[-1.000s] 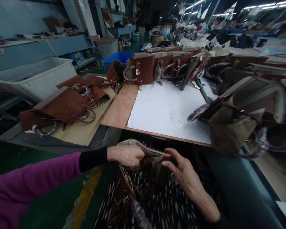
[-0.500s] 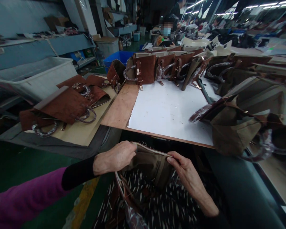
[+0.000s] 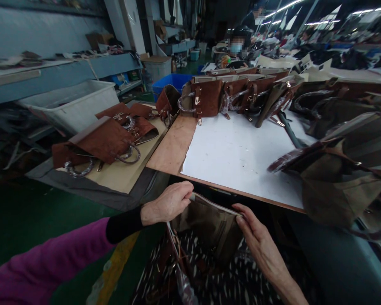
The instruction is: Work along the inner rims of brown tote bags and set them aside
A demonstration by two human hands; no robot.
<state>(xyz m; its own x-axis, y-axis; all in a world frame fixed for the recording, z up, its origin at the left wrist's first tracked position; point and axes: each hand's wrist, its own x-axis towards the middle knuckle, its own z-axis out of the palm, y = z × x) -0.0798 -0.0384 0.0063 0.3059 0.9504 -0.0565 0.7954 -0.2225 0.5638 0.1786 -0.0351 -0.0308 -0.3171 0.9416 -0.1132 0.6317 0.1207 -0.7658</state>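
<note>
On my lap an unfinished handbag (image 3: 206, 220) stands with its mouth toward me, showing an olive-brown lining and a pale top edge. My left hand (image 3: 169, 203) is closed on the left end of that edge. At the right end, my right hand (image 3: 254, 226) pinches the edge between thumb and fingers. A brown strap and a plastic-wrapped handle hang down at the bag's near left side. The bag's far outer face is hidden from me.
White paper (image 3: 231, 152) covers part of the wooden table (image 3: 165, 148). Brown handbags (image 3: 209, 97) line its back, with more bags (image 3: 339, 186) on the right. Other bags (image 3: 104, 135) lie on a lower left surface. Behind are a white bin (image 3: 73, 101), a blue crate (image 3: 168, 82) and a masked person (image 3: 236, 51).
The view has turned a little left, so the surroundings sit further right. Both hands keep their hold on the handbag's edge, with little change in its pose.
</note>
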